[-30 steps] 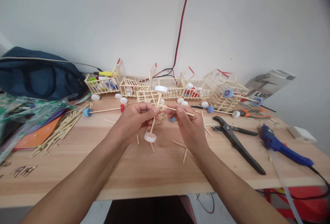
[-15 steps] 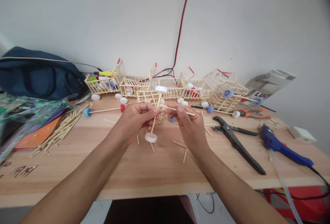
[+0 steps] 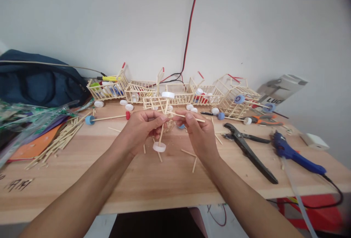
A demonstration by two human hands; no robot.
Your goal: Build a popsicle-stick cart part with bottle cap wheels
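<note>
Over the middle of the tabletop (image 3: pixel 164 183), between its front edge and the row of small carts (image 3: pixel 208 93) along the back edge, both hands meet on thin wood. The left hand (image 3: pixel 148 126) has thumb and forefinger clamped on a capped stick (image 3: pixel 161 133), which slants with a white cap at each end, the lower cap (image 3: pixel 159 147) nearer the front edge and the upper cap (image 3: pixel 168 95) nearer the carts. The right hand (image 3: pixel 200 132) pinches a bare stick (image 3: pixel 179 115) between thumb and fingers, its far tip close to the left fingertips — whether it touches the capped stick I cannot tell, as several sticks cross there.

A hard squeeze could bend or snap such slim wood, and a slip of the right fingers would let the bare stick skew. If the left hand tips, the upper cap might knock a cart behind it. Loose sticks (image 3: pixel 188 153) lie below the hands, where a lowered wrist could sweep them about. Toward the right edge sit black cutters (image 3: pixel 249 154) and a blue glue gun (image 3: pixel 297 154) — its cord (image 3: pixel 336 183) loops past the front edge, so a snag there could drag the gun off.
</note>
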